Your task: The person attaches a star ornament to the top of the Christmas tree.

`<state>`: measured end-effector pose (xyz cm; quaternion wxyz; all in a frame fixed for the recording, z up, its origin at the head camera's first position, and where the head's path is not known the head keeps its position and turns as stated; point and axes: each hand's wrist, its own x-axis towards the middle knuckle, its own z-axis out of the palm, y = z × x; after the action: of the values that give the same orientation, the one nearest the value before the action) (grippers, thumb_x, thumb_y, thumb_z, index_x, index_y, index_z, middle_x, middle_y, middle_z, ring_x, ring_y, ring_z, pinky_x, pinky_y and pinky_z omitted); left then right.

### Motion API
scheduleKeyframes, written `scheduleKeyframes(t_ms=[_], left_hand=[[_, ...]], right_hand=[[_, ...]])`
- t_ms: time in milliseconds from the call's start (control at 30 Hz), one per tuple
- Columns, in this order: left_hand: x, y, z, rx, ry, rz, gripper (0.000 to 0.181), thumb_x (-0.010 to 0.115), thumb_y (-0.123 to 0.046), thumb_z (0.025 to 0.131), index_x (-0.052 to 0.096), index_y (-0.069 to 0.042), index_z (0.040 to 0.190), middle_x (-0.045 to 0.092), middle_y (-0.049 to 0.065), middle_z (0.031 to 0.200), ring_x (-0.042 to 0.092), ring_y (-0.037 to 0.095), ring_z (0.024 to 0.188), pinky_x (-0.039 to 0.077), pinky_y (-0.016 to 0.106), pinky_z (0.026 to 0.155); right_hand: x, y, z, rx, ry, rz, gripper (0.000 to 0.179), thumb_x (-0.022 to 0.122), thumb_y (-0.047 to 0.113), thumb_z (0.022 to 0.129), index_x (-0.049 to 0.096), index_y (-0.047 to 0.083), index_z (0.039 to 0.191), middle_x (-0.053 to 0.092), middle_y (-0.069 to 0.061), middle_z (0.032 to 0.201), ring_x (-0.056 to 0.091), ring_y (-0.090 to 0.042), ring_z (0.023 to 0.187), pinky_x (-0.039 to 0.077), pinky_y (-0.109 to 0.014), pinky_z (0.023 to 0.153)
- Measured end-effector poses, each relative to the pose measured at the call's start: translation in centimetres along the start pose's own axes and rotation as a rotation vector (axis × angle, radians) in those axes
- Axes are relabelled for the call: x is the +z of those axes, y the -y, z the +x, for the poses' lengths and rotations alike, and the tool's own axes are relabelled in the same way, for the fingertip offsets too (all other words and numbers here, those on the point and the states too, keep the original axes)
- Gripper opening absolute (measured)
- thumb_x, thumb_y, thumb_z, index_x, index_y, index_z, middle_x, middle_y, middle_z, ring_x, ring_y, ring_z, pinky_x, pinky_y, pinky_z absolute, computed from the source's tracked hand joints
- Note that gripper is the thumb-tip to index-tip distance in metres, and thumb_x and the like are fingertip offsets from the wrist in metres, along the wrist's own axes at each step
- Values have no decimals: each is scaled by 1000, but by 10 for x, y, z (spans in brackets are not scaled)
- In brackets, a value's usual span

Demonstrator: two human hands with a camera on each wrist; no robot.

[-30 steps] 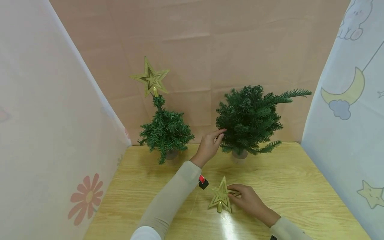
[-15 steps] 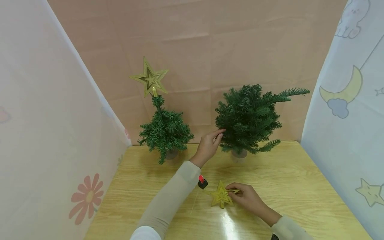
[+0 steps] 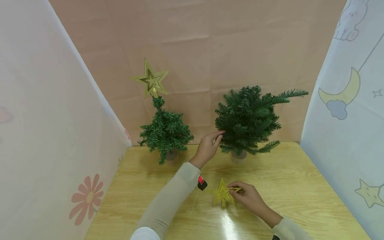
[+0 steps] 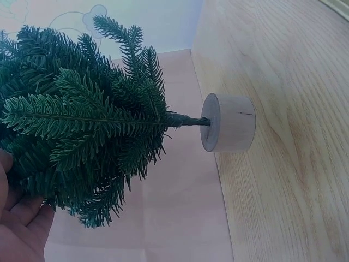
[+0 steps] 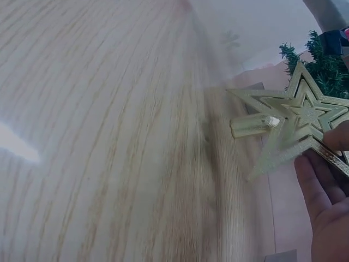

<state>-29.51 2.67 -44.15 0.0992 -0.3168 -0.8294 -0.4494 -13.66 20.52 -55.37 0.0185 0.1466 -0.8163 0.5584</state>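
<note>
The walls carry printed pictures: a coral flower (image 3: 89,197) on the left panel (image 3: 60,100), and on the right panel (image 3: 327,130) a yellow crescent moon (image 3: 349,90) with a grey-blue cloud (image 3: 337,109), a pale animal (image 3: 349,21) and a star with a drawn face (image 3: 369,193). A plain tan backdrop (image 3: 192,50) closes the rear. The holders here are the trees' round bases: the bushier tree (image 3: 247,120) has its bare stem (image 4: 188,120) set into the middle of a pale wooden block (image 4: 234,123), which bears a thin dark streak on its side and stands on the table (image 3: 279,183). The smaller tree (image 3: 168,130) stands to the left on a similar base (image 3: 172,154), a gold star topper (image 3: 151,79) fitted at its tip. Of the hands, the right hand (image 3: 247,198) pinches a second gold star (image 3: 223,194) by one point between thumb and fingers, holding it upright over the near part of the table, its tube-shaped foot (image 5: 253,125) downward. The left hand (image 3: 207,148) touches the near side of the bushier tree; needles hide its fingertips, so whether it grips a branch cannot be told. A black-and-red device (image 3: 202,183) sits at the left wrist.
</note>
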Motion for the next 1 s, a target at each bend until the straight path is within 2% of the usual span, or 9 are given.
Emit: scheduleKeyframes(t_ms=[200,367,467,567,600,667,867,1000], left_hand=[[-2,0,-2,8,2,5,40,43,-33,105,57,-17,139,58,0,136,45,5,45,44,23,49],[-2,2,-3,5,-8,20,40,44,-31,105,57,-15,139,60,2,133,56,9,55,46,22,54],[-1,4,-3,2,-10,22,40,44,-32,105,57,-15,138,59,2,135,63,8,70,47,21,60],[-1,5,-4,6,-7,24,40,44,-32,105,57,-16,139,57,1,136,64,4,81,49,21,65],[0,5,-4,10,-8,24,40,44,-32,105,57,-16,139,57,2,136,64,3,84,49,21,66],[0,6,-5,12,-8,21,40,44,-32,105,57,-16,139,58,2,135,63,3,77,49,21,64],[1,10,-5,16,-18,9,39,44,-31,105,57,-15,139,57,5,137,64,4,98,52,22,74],[2,10,-6,15,-15,6,39,45,-30,105,57,-16,139,57,4,137,63,6,105,52,24,80]], right_hand=[[-5,4,0,89,-60,47,22,67,23,95,67,11,113,65,-12,110,69,-29,86,57,-41,71],[-10,11,2,121,-112,81,24,68,23,94,65,8,113,63,-11,111,66,-28,90,57,-37,76],[-13,16,3,108,-139,108,24,68,21,94,64,6,112,60,-12,112,64,-26,93,56,-33,78],[-14,21,3,88,-162,134,23,68,19,94,63,4,111,58,-14,114,63,-23,94,56,-33,79],[-15,22,4,78,-171,135,23,68,18,94,63,4,111,57,-14,115,62,-21,94,56,-33,78],[-16,25,5,60,-189,136,21,67,17,94,62,3,111,57,-14,115,62,-19,93,56,-34,77],[-24,40,10,14,-242,93,18,67,16,95,63,4,108,57,-12,112,61,-15,88,56,-32,72],[-32,49,13,-7,-258,71,18,66,15,95,62,4,109,58,-11,108,63,-20,88,56,-29,71]])
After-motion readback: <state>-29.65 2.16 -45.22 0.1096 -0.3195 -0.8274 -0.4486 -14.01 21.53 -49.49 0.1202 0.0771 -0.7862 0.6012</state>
